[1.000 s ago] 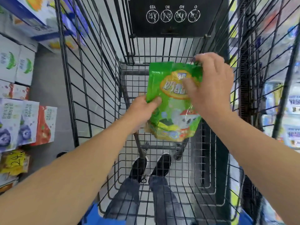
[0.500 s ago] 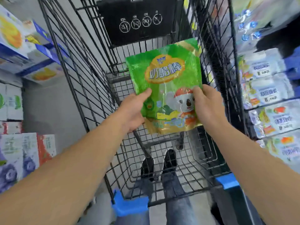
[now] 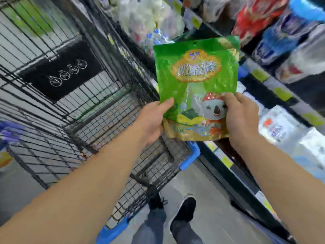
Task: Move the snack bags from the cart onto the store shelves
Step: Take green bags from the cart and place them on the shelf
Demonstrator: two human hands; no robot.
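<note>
A green snack bag [image 3: 195,74] with a koala picture is held upright in front of me, out of the cart and over its right rim. My left hand [image 3: 151,120] grips its lower left edge, thumb on the front. My right hand [image 3: 241,118] grips its lower right edge the same way. The black wire cart [image 3: 73,106] lies to the left and below; no other bags show inside it. The store shelves [image 3: 274,88] run along the right, just behind the bag.
The shelves on the right hold white, blue and red packaged goods with yellow price tags on their edges. The cart has blue corner bumpers [image 3: 190,155]. My feet [image 3: 168,208] stand on grey floor between cart and shelves. The view is motion-blurred.
The bag came up out of the cart and moved right toward the shelves. My right hand shifted from its top to its lower right edge, and the view swung right.
</note>
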